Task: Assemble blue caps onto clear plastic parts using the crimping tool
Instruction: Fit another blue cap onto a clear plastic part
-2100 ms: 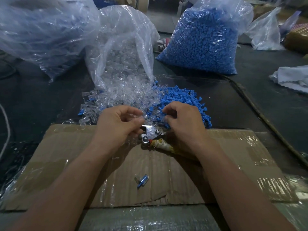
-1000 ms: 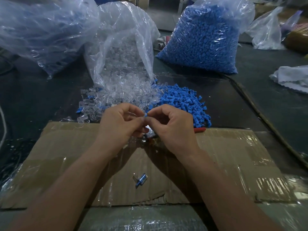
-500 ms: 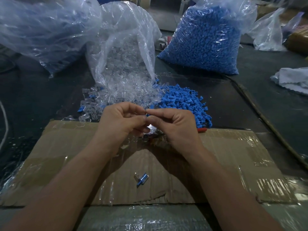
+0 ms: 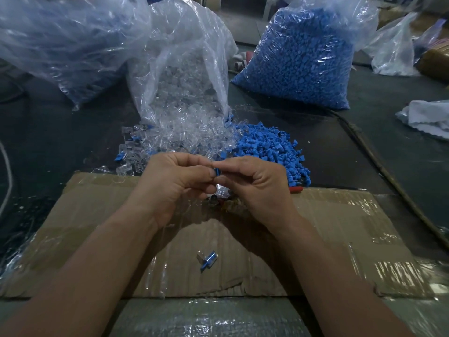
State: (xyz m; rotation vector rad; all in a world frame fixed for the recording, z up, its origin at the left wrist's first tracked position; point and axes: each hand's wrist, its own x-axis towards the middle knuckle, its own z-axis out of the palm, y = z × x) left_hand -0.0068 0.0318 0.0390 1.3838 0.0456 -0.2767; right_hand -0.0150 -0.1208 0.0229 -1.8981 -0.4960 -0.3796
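Note:
My left hand (image 4: 175,183) and my right hand (image 4: 257,186) meet fingertip to fingertip above the cardboard sheet (image 4: 340,227). Between them they pinch a small blue cap (image 4: 217,171); any clear part with it is hidden by my fingers. Under my hands lies the crimping tool (image 4: 215,200), mostly covered, with a red handle tip (image 4: 296,189) showing to the right. One finished piece, blue cap on a clear part (image 4: 207,260), lies on the cardboard closer to me. Loose clear parts (image 4: 184,137) and loose blue caps (image 4: 269,147) are piled just beyond my hands.
An open bag of clear parts (image 4: 184,69) stands behind the pile. A full bag of blue caps (image 4: 303,57) is at the back right, another plastic bag (image 4: 60,40) at the back left. A white cloth (image 4: 427,117) lies at the far right.
My right hand came away from the blue pile and met my left hand. Both hands then lifted slightly off the tool, and the blue cap now shows between the fingertips.

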